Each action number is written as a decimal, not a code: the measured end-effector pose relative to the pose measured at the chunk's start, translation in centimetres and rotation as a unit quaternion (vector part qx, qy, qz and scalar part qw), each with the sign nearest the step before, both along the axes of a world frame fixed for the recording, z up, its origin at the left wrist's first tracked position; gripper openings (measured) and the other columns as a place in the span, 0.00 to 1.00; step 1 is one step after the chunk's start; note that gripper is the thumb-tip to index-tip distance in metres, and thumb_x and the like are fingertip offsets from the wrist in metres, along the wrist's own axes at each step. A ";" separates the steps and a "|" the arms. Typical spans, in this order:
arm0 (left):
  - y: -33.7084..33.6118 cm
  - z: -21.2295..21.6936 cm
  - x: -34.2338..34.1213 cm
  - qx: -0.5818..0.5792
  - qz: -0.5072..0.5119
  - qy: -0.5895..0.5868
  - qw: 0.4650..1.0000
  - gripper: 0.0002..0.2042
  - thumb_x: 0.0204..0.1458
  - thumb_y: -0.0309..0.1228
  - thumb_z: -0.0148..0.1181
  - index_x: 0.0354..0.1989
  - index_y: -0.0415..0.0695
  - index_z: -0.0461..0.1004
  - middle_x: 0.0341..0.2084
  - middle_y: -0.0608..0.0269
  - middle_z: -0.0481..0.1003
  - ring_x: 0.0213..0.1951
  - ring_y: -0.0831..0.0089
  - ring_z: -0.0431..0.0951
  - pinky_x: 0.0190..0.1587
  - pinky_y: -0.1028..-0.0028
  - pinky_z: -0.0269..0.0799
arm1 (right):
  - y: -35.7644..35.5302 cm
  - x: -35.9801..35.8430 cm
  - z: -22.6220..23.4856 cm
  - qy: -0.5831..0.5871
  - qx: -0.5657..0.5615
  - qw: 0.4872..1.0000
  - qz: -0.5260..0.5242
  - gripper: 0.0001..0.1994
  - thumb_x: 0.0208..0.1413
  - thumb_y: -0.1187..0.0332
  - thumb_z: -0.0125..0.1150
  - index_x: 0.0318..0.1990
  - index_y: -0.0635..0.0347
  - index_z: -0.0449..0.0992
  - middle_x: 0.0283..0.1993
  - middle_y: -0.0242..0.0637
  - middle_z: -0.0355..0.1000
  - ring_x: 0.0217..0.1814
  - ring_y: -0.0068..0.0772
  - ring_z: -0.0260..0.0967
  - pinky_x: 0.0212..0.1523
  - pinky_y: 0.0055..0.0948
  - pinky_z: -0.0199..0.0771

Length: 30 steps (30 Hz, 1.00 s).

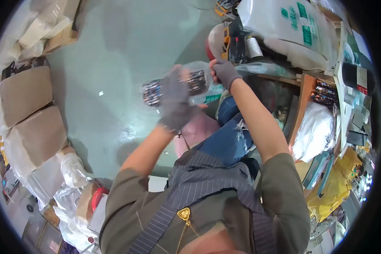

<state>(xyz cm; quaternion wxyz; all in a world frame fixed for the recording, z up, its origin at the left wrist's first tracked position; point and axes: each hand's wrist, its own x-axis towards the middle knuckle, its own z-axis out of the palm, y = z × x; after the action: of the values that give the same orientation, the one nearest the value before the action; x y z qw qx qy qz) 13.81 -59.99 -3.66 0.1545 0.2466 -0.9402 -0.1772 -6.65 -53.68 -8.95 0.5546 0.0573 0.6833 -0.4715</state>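
A clear plastic bag (198,83) with green print stretches between my hands above the floor. Inside its left part lies a bundle of small, dark, shiny pieces (153,93), whose kind I cannot make out. My left hand (175,93), in a grey fingerless glove and blurred by motion, lies across the bundle with its fingers bent round it. The right hand (225,73), gloved the same way, is closed on the gathered neck of the bag. From that fist the loose plastic end (260,68) trails off to the right.
Wrapped cardboard boxes (40,135) line the left side. Far right of my hands stand a white thread cone (254,47), a yellow-and-black tool (233,42) and a large white printed sack (288,25). A wooden shelf (302,110) holds similar dark bundles. My knees are below the bag.
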 end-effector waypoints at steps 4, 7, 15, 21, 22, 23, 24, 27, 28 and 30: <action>-0.3 -11.5 -5.4 0.077 -0.073 -0.162 0.981 0.32 0.38 0.48 0.64 0.52 0.43 0.65 0.41 0.51 0.72 0.44 0.56 0.73 0.44 0.61 0.69 | 1.9 -3.3 -0.5 0.146 -0.042 0.937 0.314 0.11 0.46 0.68 0.56 0.38 0.60 0.73 0.27 0.34 0.70 0.26 0.29 0.69 0.27 0.29 0.69; 0.0 -14.6 -3.7 0.153 -0.055 -0.134 0.978 0.19 0.41 0.46 0.61 0.40 0.51 0.72 0.28 0.59 0.75 0.29 0.62 0.77 0.28 0.63 0.70 | 1.1 -8.5 -1.2 0.463 0.045 0.850 0.246 0.29 0.42 0.58 0.66 0.50 0.68 0.70 0.42 0.42 0.73 0.43 0.35 0.72 0.47 0.32 0.70; 5.2 -17.3 -6.2 0.172 -0.119 -0.010 0.978 0.03 0.43 0.35 0.56 0.25 0.53 0.73 0.18 0.63 0.73 0.25 0.63 0.76 0.26 0.66 0.69 | 0.3 -12.2 -8.3 0.305 0.077 0.944 0.096 0.15 0.48 0.57 0.65 0.22 0.60 0.74 0.16 0.27 0.67 0.15 0.21 0.60 0.19 0.26 0.62; 3.9 -11.5 -6.8 0.146 -0.098 0.006 0.984 0.14 0.40 0.35 0.60 0.37 0.45 0.72 0.35 0.59 0.72 0.35 0.64 0.75 0.33 0.65 0.70 | 9.4 -7.5 0.0 0.366 -0.203 0.889 0.186 0.25 0.46 0.62 0.68 0.52 0.58 0.69 0.52 0.39 0.68 0.50 0.33 0.67 0.51 0.32 0.66; 4.1 -9.9 -7.8 0.124 -0.074 0.025 0.989 0.15 0.41 0.34 0.60 0.39 0.46 0.71 0.35 0.59 0.72 0.36 0.61 0.74 0.38 0.64 0.69 | 10.6 -6.7 0.8 0.369 -0.200 0.889 0.182 0.25 0.46 0.62 0.68 0.52 0.58 0.69 0.52 0.39 0.68 0.50 0.33 0.67 0.51 0.32 0.66; 3.9 -8.6 -8.8 0.100 -0.047 0.046 0.993 0.17 0.41 0.33 0.60 0.42 0.47 0.70 0.35 0.60 0.71 0.37 0.59 0.73 0.42 0.63 0.69 | 11.0 -5.9 2.2 0.407 -0.146 0.868 0.243 0.27 0.46 0.61 0.68 0.54 0.58 0.67 0.54 0.39 0.67 0.56 0.35 0.63 0.57 0.33 0.59; 3.8 -9.4 -9.4 0.088 -0.082 0.022 0.993 0.13 0.42 0.30 0.59 0.38 0.45 0.70 0.34 0.59 0.71 0.37 0.58 0.72 0.44 0.63 0.68 | 10.9 -5.2 3.2 0.441 -0.093 0.840 0.303 0.29 0.46 0.61 0.68 0.55 0.58 0.65 0.56 0.39 0.66 0.61 0.37 0.58 0.63 0.35 0.53; 3.4 -10.1 -8.9 0.041 -0.132 0.075 0.988 0.08 0.41 0.26 0.54 0.32 0.44 0.71 0.30 0.59 0.70 0.36 0.61 0.70 0.43 0.65 0.67 | 10.2 -3.6 6.2 0.418 -0.129 0.866 0.242 0.32 0.46 0.61 0.67 0.57 0.60 0.62 0.57 0.39 0.64 0.61 0.38 0.59 0.62 0.35 0.54; 3.6 -10.0 -8.7 0.049 -0.121 0.090 0.987 0.07 0.40 0.26 0.53 0.31 0.44 0.72 0.30 0.60 0.70 0.36 0.61 0.70 0.43 0.65 0.66 | 10.3 -3.3 6.1 0.420 -0.131 0.865 0.242 0.32 0.46 0.61 0.67 0.57 0.60 0.62 0.57 0.39 0.64 0.61 0.38 0.59 0.62 0.35 0.54; 3.8 -9.5 -8.6 0.047 -0.142 0.095 0.984 0.08 0.40 0.27 0.53 0.31 0.44 0.73 0.30 0.60 0.71 0.37 0.61 0.70 0.44 0.65 0.66 | 10.3 -2.9 5.7 0.358 -0.175 0.893 0.210 0.31 0.47 0.62 0.66 0.57 0.61 0.61 0.59 0.40 0.62 0.61 0.38 0.57 0.63 0.35 0.53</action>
<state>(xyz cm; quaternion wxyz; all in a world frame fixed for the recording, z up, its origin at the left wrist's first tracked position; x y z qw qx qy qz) 5.22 -56.22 -13.12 0.2043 0.0998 -0.9374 -0.2639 -9.55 -43.38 -3.22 0.3597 -0.3586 0.7380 -0.4444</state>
